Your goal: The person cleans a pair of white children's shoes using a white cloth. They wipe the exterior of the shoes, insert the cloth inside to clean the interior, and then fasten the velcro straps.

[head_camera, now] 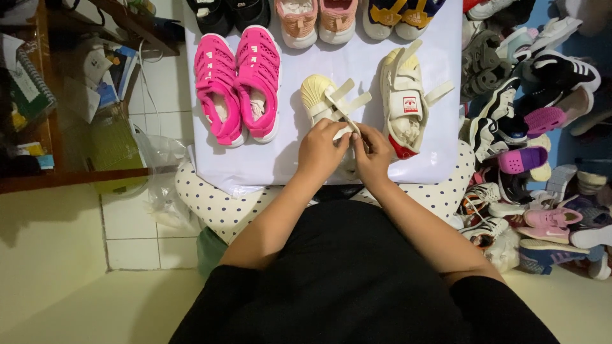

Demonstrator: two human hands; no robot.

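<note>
A small cream shoe [320, 95] with open straps lies on a white sheet [255, 159] in front of me. My left hand [322, 151] covers its heel end and pinches one strap. My right hand [373, 153] grips the same shoe from the right, fingers closed on a strap near the tongue. Its cream mate [405, 95], with a red heel tab and loose straps, lies just to the right, touching neither hand.
A pink pair of shoes [237, 86] lies at the left of the sheet. More pairs line the far edge [315, 19]. A heap of several shoes [535, 146] fills the right side. A wooden shelf [38, 95] with clutter stands at left, plastic bag [162, 172] beside it.
</note>
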